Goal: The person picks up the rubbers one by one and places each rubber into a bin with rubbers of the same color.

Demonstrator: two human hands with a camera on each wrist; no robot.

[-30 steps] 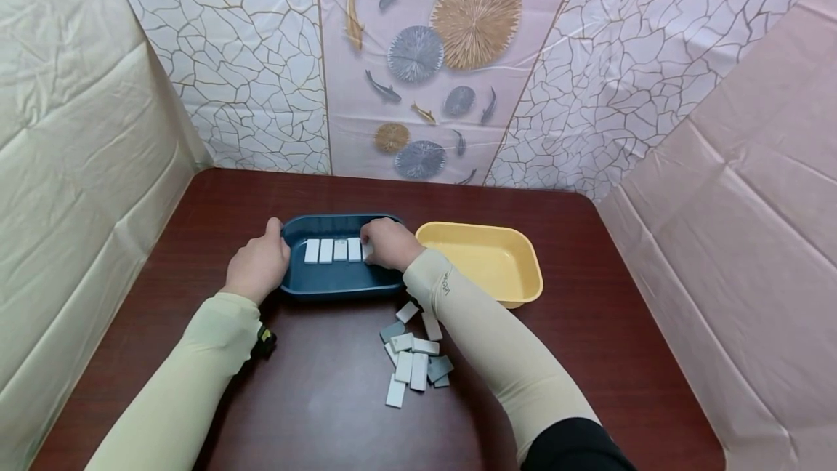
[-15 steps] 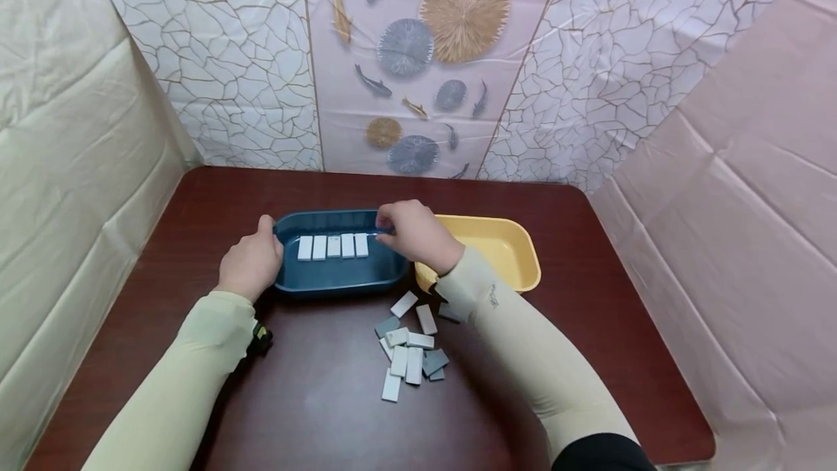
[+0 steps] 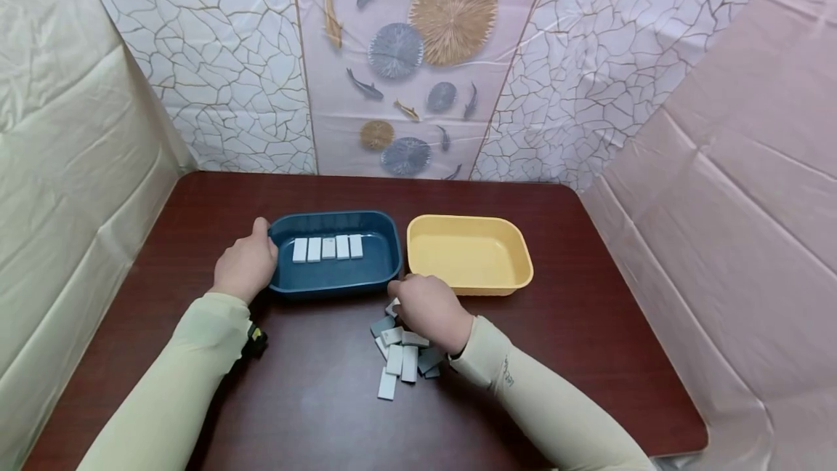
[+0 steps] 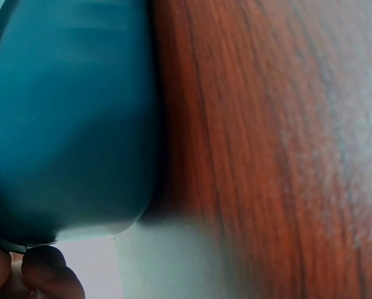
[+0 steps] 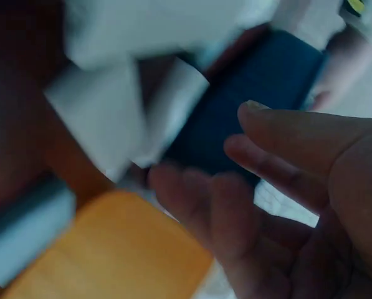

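Note:
A dark blue tray (image 3: pixel 333 279) holds a row of several white rectangular tiles (image 3: pixel 328 248), standing side by side with narrow gaps. My left hand (image 3: pixel 245 264) grips the tray's left end; in the left wrist view its thumb and fingers (image 4: pixel 47 274) pinch the rim. Over the upper right part of a loose heap of white and grey tiles (image 3: pixel 394 360) hovers my right hand (image 3: pixel 433 311). In the right wrist view, thumb and fingers of the right hand (image 5: pixel 354 174) are spread apart with nothing between them, close to blurred tiles (image 5: pixel 104 118).
Right of the blue tray stands a yellow tray (image 3: pixel 471 256) with no tiles visible inside. Both sit on a dark red-brown wooden table (image 3: pixel 588 355). Patterned sheeting (image 3: pixel 405 57) hangs behind the table, and plain light sheets flank it.
My right hand has let go of the tile at the row's right end, lifted away, and moved down and right to the heap. The left hand keeps its grip on the tray.

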